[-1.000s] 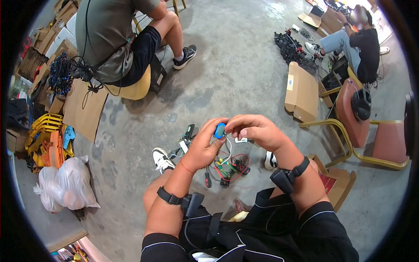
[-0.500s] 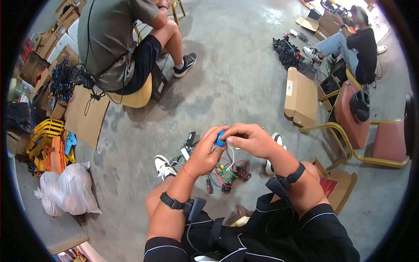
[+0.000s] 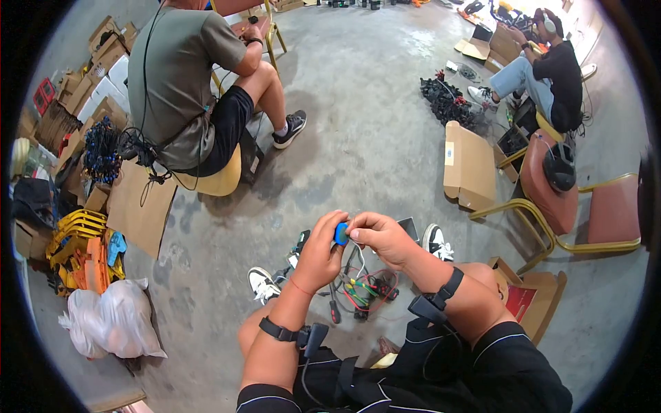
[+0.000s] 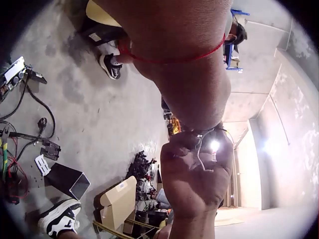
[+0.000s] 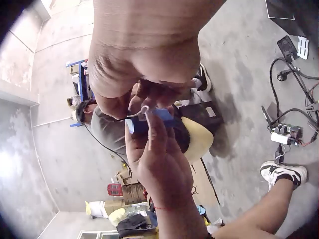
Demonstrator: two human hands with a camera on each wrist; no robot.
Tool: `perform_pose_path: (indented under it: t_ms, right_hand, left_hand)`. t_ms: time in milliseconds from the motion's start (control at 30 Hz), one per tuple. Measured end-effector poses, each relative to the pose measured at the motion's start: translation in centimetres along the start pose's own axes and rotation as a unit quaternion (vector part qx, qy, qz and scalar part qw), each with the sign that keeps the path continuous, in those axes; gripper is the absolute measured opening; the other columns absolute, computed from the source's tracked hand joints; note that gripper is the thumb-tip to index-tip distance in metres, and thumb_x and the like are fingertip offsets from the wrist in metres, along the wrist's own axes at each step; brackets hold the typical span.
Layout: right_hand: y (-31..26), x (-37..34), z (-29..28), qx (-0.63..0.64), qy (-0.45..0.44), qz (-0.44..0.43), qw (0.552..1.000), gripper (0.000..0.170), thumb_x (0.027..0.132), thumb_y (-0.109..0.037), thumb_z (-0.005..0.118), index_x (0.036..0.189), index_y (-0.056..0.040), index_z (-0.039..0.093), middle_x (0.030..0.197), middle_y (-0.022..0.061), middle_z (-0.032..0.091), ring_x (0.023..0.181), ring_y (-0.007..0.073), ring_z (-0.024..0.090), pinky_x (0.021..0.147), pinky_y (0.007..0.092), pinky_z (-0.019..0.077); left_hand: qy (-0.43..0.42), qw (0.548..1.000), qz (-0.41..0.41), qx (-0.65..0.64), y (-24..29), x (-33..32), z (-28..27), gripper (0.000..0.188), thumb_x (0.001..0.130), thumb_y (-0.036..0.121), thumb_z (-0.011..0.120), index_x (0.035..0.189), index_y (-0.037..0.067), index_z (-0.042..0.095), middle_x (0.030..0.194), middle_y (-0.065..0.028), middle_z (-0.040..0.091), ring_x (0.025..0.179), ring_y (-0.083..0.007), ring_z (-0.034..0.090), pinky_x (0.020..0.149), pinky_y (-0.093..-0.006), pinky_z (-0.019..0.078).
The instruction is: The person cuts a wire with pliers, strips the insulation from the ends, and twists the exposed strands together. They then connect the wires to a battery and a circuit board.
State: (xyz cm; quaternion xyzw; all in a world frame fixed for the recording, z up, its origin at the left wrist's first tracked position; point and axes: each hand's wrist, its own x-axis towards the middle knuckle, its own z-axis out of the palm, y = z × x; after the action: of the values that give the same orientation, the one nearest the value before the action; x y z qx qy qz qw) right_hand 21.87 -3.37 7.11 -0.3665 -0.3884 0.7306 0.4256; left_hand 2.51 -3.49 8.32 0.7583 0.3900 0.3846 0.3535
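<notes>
In the head view my left hand (image 3: pixel 317 256) grips a small blue piece with rounded ends (image 3: pixel 341 233) between thumb and fingers, above the floor. From the right, my right hand (image 3: pixel 382 239) meets it, thumb and index finger pinched together at its side. The right wrist view shows the blue piece (image 5: pixel 137 125) lying across the left fingers, under the left thumb. A thin white wire (image 5: pixel 144 108) loops from the right fingertips to that piece. The wire (image 4: pixel 200 155) also shows against the right hand in the left wrist view. Fingers hide much of the piece.
Below the hands, tangled cables (image 3: pixel 368 283) and a red-and-black screwdriver (image 3: pixel 334 312) lie on the floor between my shoes. A cardboard box (image 3: pixel 469 165) and chairs (image 3: pixel 547 180) stand at the right. One person (image 3: pixel 182 82) sits ahead left, another (image 3: pixel 559 79) far right.
The right fingers have drawn in from a looser spread to a pinch beside the blue piece. Both hands appear lower in the head view, and the room has shifted down with the camera.
</notes>
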Motion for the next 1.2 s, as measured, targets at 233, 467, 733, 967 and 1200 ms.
perform_pose_path:
  t_ms: [233, 467, 733, 967, 1200]
  right_hand:
    - [-0.6, -0.3, 0.8, -0.016, 0.010, 0.014, 1.000, 0.023, 0.094, -0.019, 0.074, 0.111, -0.0046, 0.068, 0.105, 0.0022, 0.067, 0.097, 0.0096, 0.059, 0.087, 0.0280, 0.0480]
    - [-0.6, 0.0, 0.9, 0.014, 0.011, -0.001, 1.000, 0.026, 0.093, -0.016, 0.077, 0.111, -0.0032, 0.065, 0.108, 0.0031, 0.066, 0.103, 0.0123, 0.060, 0.092, 0.0301, 0.0491]
    - [-0.9, -0.4, 0.9, 0.035, 0.033, 0.004, 0.999, 0.031, 0.092, -0.014, 0.078, 0.115, -0.0012, 0.061, 0.109, 0.0063, 0.066, 0.096, 0.0133, 0.062, 0.087, 0.0301, 0.0514]
    - [0.1, -0.4, 0.1, 0.037, 0.032, 0.010, 0.999, 0.028, 0.093, -0.017, 0.077, 0.112, -0.0027, 0.063, 0.101, 0.0037, 0.067, 0.088, 0.0116, 0.061, 0.077, 0.0268, 0.0489]
    - [1.3, -0.7, 0.4, 0.035, 0.030, 0.042, 0.998, 0.029, 0.093, -0.022, 0.077, 0.111, -0.0054, 0.064, 0.096, 0.0021, 0.068, 0.084, 0.0094, 0.061, 0.073, 0.0249, 0.0473]
  left_hand:
    - [0.002, 0.999, 0.017, 0.028, -0.3, 0.1, -0.1, 0.056, 0.081, -0.012, 0.064, 0.134, 0.000, 0.052, 0.136, -0.0223, 0.056, 0.131, -0.0416, 0.052, 0.109, -0.0432, 0.0444]
    - [0.002, 1.000, 0.017, 0.019, -0.2, 0.2, -0.3, 0.056, 0.081, -0.012, 0.063, 0.135, -0.001, 0.052, 0.132, -0.0229, 0.057, 0.129, -0.0418, 0.053, 0.107, -0.0438, 0.0451]
    - [0.020, 0.998, 0.024, 0.048, 0.3, 0.2, -0.1, 0.054, 0.085, -0.008, 0.062, 0.137, -0.001, 0.051, 0.129, -0.0228, 0.058, 0.117, -0.0407, 0.059, 0.099, -0.0412, 0.0493]
    - [0.018, 0.999, 0.007, 0.029, 0.3, -0.1, 0.3, 0.051, 0.085, -0.008, 0.063, 0.135, 0.000, 0.053, 0.125, -0.0187, 0.061, 0.117, -0.0356, 0.060, 0.100, -0.0399, 0.0483]
    - [0.000, 0.999, 0.012, 0.047, -0.3, -1.1, 0.3, 0.053, 0.085, -0.008, 0.063, 0.136, -0.001, 0.051, 0.129, -0.0230, 0.057, 0.117, -0.0422, 0.059, 0.098, -0.0425, 0.0500]
